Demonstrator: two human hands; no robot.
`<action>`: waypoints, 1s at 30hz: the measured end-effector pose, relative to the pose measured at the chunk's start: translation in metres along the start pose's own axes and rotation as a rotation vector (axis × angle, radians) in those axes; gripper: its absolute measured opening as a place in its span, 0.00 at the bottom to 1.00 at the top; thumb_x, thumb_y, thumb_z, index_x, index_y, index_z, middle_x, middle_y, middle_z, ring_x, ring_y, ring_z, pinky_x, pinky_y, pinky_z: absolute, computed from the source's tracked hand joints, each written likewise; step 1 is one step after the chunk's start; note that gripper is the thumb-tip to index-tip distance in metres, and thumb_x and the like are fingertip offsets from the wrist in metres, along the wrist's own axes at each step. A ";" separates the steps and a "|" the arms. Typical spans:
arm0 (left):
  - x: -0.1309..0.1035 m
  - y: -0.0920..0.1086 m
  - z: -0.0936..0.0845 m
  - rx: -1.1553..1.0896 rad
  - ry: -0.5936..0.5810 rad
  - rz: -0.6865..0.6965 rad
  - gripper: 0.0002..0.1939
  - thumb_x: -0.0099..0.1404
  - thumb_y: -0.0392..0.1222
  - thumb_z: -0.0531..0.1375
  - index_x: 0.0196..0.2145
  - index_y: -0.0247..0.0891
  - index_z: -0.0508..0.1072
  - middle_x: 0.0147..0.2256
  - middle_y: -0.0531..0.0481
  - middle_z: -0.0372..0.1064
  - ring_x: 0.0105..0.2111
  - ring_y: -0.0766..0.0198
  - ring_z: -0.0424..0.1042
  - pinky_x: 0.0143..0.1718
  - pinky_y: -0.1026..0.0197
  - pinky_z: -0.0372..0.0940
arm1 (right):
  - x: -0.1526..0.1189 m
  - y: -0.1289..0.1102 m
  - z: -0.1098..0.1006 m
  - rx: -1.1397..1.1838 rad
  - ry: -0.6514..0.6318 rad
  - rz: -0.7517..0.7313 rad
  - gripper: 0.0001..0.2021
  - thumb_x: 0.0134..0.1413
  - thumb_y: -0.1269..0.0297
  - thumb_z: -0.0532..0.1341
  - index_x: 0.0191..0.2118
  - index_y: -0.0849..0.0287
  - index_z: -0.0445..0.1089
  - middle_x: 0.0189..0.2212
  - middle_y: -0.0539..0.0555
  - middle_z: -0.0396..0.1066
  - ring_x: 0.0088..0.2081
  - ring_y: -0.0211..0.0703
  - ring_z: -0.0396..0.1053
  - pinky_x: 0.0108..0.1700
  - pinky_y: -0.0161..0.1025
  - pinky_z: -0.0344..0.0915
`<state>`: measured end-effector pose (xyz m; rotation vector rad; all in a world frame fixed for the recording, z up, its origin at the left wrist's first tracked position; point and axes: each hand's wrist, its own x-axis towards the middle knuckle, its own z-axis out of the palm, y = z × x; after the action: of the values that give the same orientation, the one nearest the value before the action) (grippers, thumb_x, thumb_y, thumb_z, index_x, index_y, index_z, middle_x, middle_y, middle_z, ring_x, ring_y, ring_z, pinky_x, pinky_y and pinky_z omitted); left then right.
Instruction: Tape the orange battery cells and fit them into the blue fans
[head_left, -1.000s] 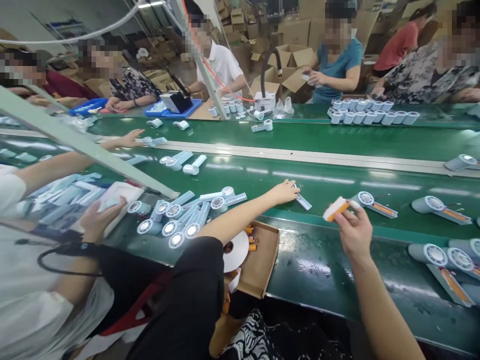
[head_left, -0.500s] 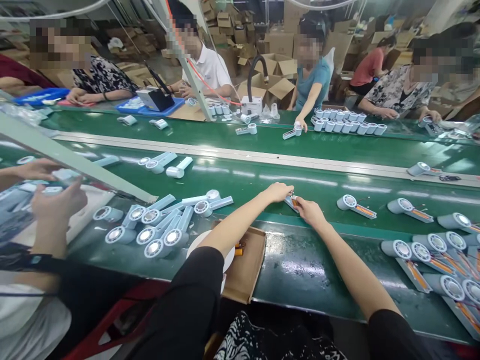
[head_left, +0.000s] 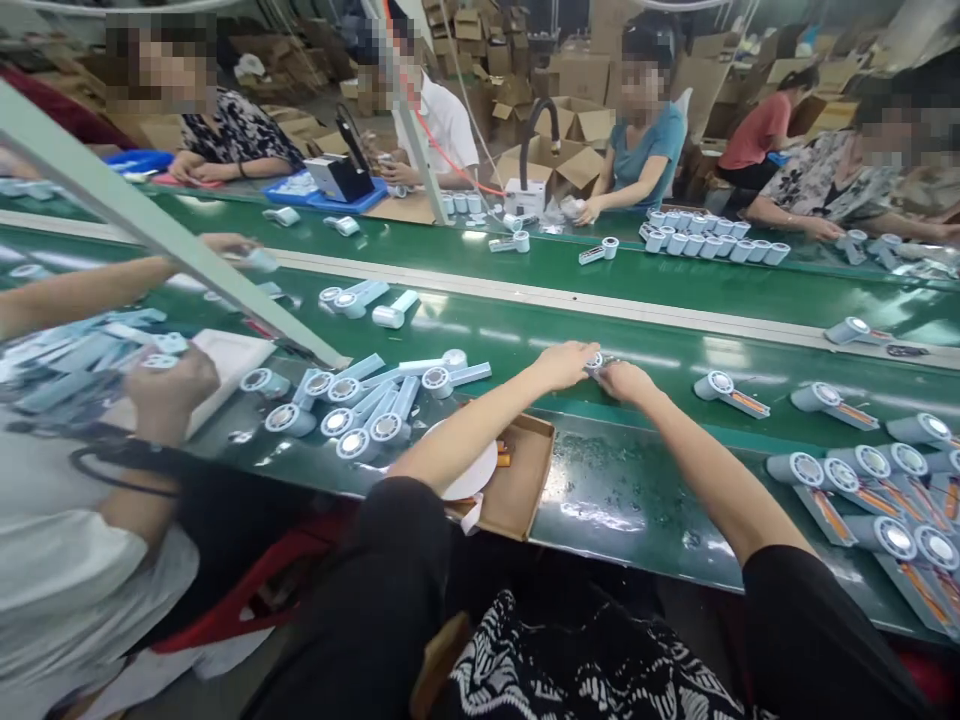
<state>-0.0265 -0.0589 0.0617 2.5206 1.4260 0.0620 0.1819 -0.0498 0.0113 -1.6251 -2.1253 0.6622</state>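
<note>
Over the near green belt, my left hand (head_left: 571, 364) and my right hand (head_left: 627, 381) are close together, both closed on one light-blue handheld fan body (head_left: 595, 361). Its round grille end shows between my fingers; the handle is mostly hidden. Right of my hands lies another fan body (head_left: 720, 384) with an orange strip in its open handle. To the left, several closed light-blue fan bodies (head_left: 354, 443) are heaped on the green ledge. Beneath my left forearm sit a white round plate (head_left: 474, 478) and a shallow cardboard tray (head_left: 531, 485) holding orange cylinders (head_left: 503, 460).
A slanted metal post (head_left: 172, 235) crosses the left side. Beside it a co-worker's hand (head_left: 171, 388) holds light-blue parts. More open fan bodies (head_left: 874, 465) crowd the right. Across the pale divider (head_left: 525, 296), co-workers sit along the far belt (head_left: 450, 262).
The view has shifted, moving the scene slightly right. The fan body in my hands has turned, its round end now showing. The left co-worker's arm has reached over the belt; the teal-shirted co-worker's hand has drawn back.
</note>
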 end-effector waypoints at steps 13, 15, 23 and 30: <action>-0.312 -0.049 0.020 0.136 0.126 -0.020 0.12 0.72 0.37 0.57 0.48 0.40 0.80 0.55 0.44 0.77 0.63 0.49 0.66 0.64 0.46 0.63 | -0.122 -0.100 0.058 0.229 -0.239 -0.315 0.17 0.68 0.57 0.60 0.54 0.58 0.78 0.46 0.59 0.83 0.43 0.49 0.80 0.50 0.44 0.74; -0.316 -0.044 0.021 0.144 0.199 -0.056 0.14 0.73 0.41 0.57 0.50 0.39 0.80 0.54 0.44 0.77 0.62 0.47 0.66 0.63 0.46 0.65 | -0.132 -0.125 0.063 0.263 -0.390 -0.294 0.18 0.68 0.56 0.61 0.56 0.57 0.77 0.44 0.57 0.83 0.38 0.47 0.81 0.45 0.41 0.73; -0.306 -0.056 0.030 0.125 0.050 -0.108 0.30 0.65 0.55 0.66 0.60 0.39 0.75 0.58 0.41 0.75 0.64 0.40 0.64 0.65 0.42 0.61 | -0.139 -0.158 0.081 -0.140 -0.497 -0.313 0.12 0.68 0.57 0.61 0.49 0.56 0.78 0.52 0.60 0.81 0.52 0.59 0.78 0.48 0.44 0.70; -0.325 -0.036 0.002 0.147 0.179 -0.076 0.26 0.64 0.43 0.66 0.59 0.35 0.72 0.55 0.39 0.74 0.63 0.38 0.62 0.62 0.40 0.64 | -0.174 -0.158 0.083 0.511 -0.687 -0.078 0.29 0.62 0.46 0.66 0.62 0.57 0.71 0.52 0.61 0.81 0.33 0.45 0.79 0.36 0.40 0.72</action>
<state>-0.2260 -0.3180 0.0784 2.6320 1.6491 0.1794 0.0556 -0.2640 0.0326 -1.1145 -2.1464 1.7627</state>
